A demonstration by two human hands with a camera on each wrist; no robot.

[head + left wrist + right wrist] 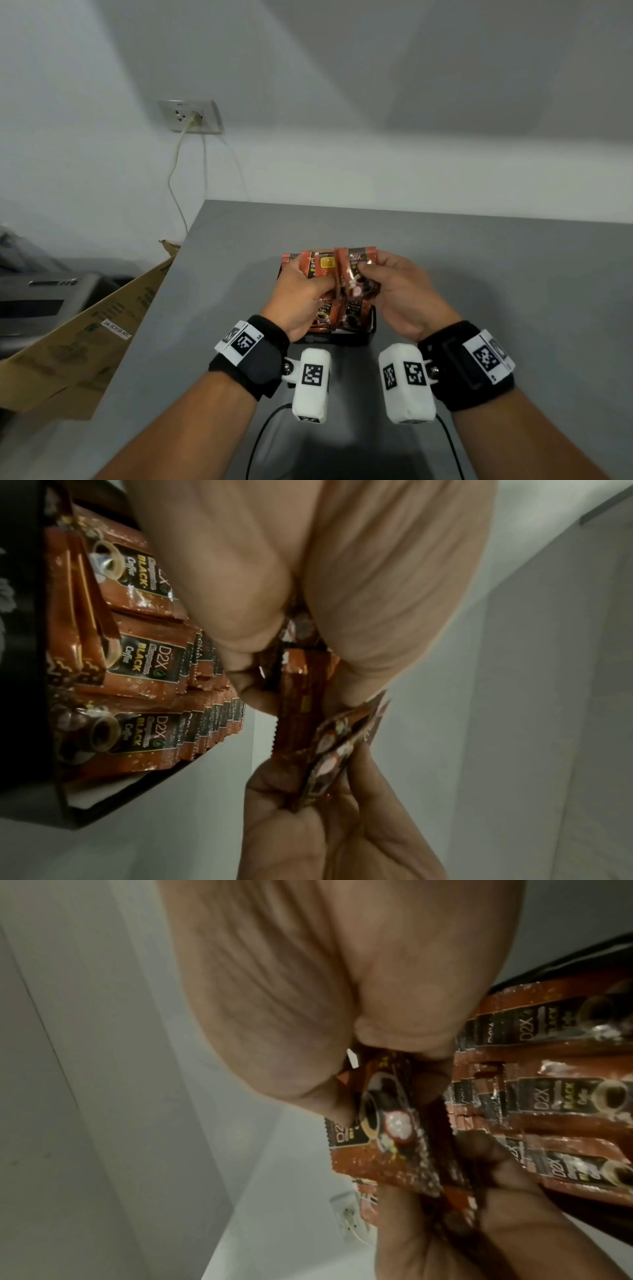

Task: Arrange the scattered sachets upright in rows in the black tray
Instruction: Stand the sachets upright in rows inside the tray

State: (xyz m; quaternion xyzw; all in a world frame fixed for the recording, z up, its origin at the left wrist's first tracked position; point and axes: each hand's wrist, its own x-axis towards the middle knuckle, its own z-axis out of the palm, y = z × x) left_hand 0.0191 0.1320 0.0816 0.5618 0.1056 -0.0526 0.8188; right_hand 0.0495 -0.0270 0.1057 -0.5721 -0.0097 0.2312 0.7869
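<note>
Over the black tray [342, 340] both hands meet, each gripping orange-brown coffee sachets. My left hand [313, 287] holds a small bunch of sachets [323, 265], seen edge-on in the left wrist view as the bunch [296, 702]. My right hand [378, 275] pinches another sachet [359, 274], whose cup picture shows in the right wrist view on that sachet [380, 1137]. Several upright sachets [147, 656] stand in rows in the tray [20, 669]; the same rows [555, 1096] appear in the right wrist view. The hands hide most of the tray from above.
The grey table [496, 274] runs to the wall. A cardboard box [85, 342] leans off its left edge beside a grey machine [41, 298]. A wall socket [191, 116] has a cable hanging down. Black cables [267, 431] lie near the front edge.
</note>
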